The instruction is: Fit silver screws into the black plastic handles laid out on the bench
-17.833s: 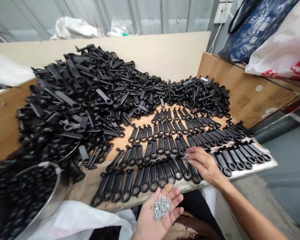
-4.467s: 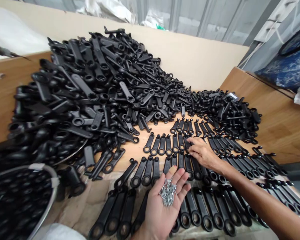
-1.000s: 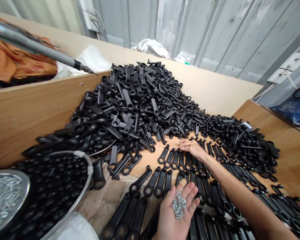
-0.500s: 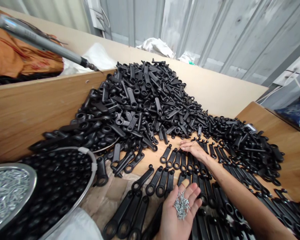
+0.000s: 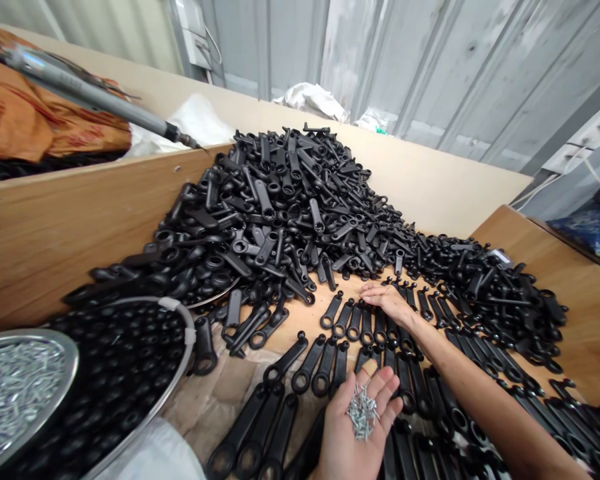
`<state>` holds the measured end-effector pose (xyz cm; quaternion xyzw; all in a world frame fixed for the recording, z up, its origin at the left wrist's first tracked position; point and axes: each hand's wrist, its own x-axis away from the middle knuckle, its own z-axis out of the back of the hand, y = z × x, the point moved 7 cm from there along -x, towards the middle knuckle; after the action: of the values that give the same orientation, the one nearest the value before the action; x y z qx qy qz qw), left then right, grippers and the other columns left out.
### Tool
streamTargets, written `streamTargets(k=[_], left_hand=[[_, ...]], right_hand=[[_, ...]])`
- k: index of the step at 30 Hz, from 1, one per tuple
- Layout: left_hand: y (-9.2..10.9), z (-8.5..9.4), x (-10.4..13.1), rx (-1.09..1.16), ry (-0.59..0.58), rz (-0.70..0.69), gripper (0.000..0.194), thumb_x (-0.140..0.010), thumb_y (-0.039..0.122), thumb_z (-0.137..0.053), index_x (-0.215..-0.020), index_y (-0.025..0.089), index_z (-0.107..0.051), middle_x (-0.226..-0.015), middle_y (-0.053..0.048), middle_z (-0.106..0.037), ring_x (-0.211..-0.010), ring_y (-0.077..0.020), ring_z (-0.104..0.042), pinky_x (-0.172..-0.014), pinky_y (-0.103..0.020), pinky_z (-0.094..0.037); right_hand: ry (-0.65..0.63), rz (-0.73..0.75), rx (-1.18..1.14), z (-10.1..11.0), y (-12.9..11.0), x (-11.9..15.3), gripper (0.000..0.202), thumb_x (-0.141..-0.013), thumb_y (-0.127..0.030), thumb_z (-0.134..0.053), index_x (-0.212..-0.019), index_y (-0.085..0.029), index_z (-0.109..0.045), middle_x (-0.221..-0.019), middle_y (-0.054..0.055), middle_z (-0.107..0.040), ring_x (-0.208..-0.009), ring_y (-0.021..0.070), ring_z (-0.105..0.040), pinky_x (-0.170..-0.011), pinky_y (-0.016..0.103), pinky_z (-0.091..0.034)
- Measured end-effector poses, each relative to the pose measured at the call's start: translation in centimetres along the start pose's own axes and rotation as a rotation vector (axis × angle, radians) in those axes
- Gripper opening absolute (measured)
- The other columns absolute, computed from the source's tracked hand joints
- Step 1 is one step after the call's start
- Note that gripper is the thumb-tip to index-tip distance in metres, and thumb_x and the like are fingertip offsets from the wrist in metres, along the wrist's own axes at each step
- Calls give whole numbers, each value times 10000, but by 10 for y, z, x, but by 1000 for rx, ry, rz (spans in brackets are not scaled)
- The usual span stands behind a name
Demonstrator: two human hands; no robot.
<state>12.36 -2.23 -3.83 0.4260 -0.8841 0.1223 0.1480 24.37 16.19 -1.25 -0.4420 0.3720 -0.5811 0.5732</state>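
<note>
My left hand (image 5: pixel 353 423) is palm up at the bottom centre, its fingers slightly curled, holding a small heap of silvery screws (image 5: pixel 363 412). From the right, my right hand (image 5: pixel 386 301) reaches over the far row of black plastic levers (image 5: pixel 353 320), its fingers close together at their knobbed ends. Anything between those fingertips is too small to make out. More black levers (image 5: pixel 310 367) lie side by side in rows around and beneath both arms, ring ends towards me.
A big pile of black levers (image 5: pixel 290 200) rises behind the rows. At left, a metal bowl of screws (image 5: pixel 74 373) rests by a round container of black parts (image 5: pixel 186 363). A grey power screwdriver (image 5: pixel 100 97) lies above the left wooden board (image 5: pixel 55 233).
The camera view has shifted very slightly. Both hands keep nearly the same place and pose, and the screws still lie in my left palm.
</note>
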Motion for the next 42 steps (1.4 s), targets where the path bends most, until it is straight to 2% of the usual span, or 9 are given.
streamTargets(k=[18,22,26,29,30,32,34,38,42], left_hand=[[-1,4,-4,-12,-67,-5,308,-798,350,-462,-924,113,-613,-1102,-165,-592,-1098,-301,-479,-939,-434,-338],[0,3,-1,3,-73,-12,315,-798,336,-466,-971,104,-590,-1142,-173,-563,-1120,-303,-456,-951,-437,-330],[1,-5,4,19,-89,-9,292,-802,311,-465,-972,105,-582,-1157,-164,-551,-1127,-281,-455,-949,-422,-337],[5,-11,8,42,-74,-35,210,-810,253,-453,-892,132,-604,-966,-92,-643,-925,-184,-587,-829,-331,-430],[5,-11,9,38,-54,-32,193,-809,233,-453,-871,137,-609,-871,-61,-659,-807,-142,-611,-739,-278,-455],[2,-9,9,8,-7,11,185,-802,223,-461,-844,132,-617,-753,-27,-657,-652,-97,-600,-588,-212,-444],[-2,-7,10,-14,2,74,209,-802,232,-458,-846,114,-624,-785,-47,-662,-711,-112,-608,-611,-212,-448],[-2,-9,8,25,-89,85,265,-830,189,-389,-861,111,-641,-862,-67,-671,-897,-130,-590,-878,-261,-391],[-1,-14,6,1,-145,86,327,-854,207,-336,-867,119,-651,-834,-72,-678,-959,-132,-571,-924,-260,-354]], right_hand=[[18,35,89,-1,1,-3,216,-524,-352,-695,-663,-187,-709,-916,62,-612,-884,205,-541,-828,349,-405],[52,82,133,3,-12,2,202,-546,-343,-694,-677,-189,-705,-927,59,-606,-942,215,-518,-894,358,-364],[52,281,285,-3,-62,55,147,-698,-290,-603,-773,-199,-691,-1044,56,-558,-1012,200,-469,-938,359,-317],[-221,560,602,-44,-104,126,161,-798,-237,-504,-821,-226,-663,-1069,37,-537,-1030,186,-427,-899,355,-343],[-338,590,710,-59,-108,149,163,-806,-217,-489,-824,-229,-650,-1071,29,-528,-1040,182,-412,-902,349,-340],[-435,619,885,-80,-109,181,148,-806,-202,-480,-842,-205,-623,-1078,45,-511,-1061,205,-381,-911,369,-326],[-427,624,1007,-90,-103,195,151,-806,-185,-464,-874,-186,-599,-1111,66,-484,-1104,238,-332,-925,403,-300],[-371,721,1067,-95,-91,199,129,-810,-209,-458,-854,-181,-576,-1133,59,-471,-1100,244,-315,-950,432,-243],[-362,802,1052,-93,-93,199,89,-796,-220,-485,-770,-165,-549,-1115,43,-486,-1042,217,-353,-927,404,-253]])
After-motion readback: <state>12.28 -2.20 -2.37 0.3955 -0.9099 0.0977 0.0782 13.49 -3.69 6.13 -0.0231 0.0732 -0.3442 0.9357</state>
